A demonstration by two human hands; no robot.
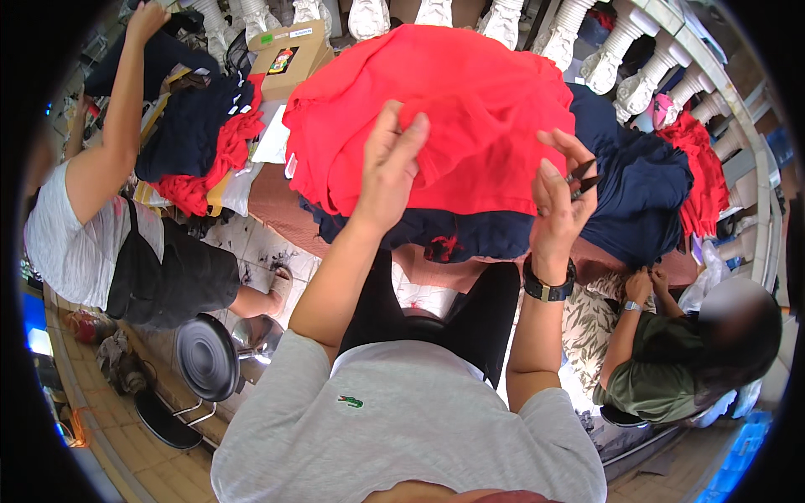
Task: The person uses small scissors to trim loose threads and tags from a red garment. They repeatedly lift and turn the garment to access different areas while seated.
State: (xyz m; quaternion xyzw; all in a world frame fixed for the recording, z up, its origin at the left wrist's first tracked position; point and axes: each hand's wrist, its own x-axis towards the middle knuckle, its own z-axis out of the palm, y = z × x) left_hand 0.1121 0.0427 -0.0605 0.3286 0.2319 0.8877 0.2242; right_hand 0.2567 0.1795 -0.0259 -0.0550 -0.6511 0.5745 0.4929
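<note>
Large sheet of soft, bright red fabric [470, 80] lies directly in front of you, heaped atop a pile of dark navy fabric [503, 235] on the bench [285, 210], which wears a reddish-brown cover. Its longer spread runs left to right, crosswise to your forearms; the near edge droops toward your lap. Your left hand [386, 172] is the nearer to its middle, reaching over the near left part; your right hand [562, 201] stands at the near right corner. Left hand: upright, thumb parted from the fingers, nothing visible in it; whether it touches the red fabric, cannot tell. Right hand: fingers curled around small dark metal snips [584, 180], tips out to the right, black wristwatch [549, 281] below. Both elbows bent, forearms rising from your sides. Farther right, more navy cloth [633, 197], then a crumpled red bundle [698, 172]. Left, an open brown cardboard box [289, 63] and a mixed navy-and-red heap [189, 126]. A co-worker stands left, one arm raised; another sits right, hands together near the bench. White balusters [434, 12] line the far side.
</note>
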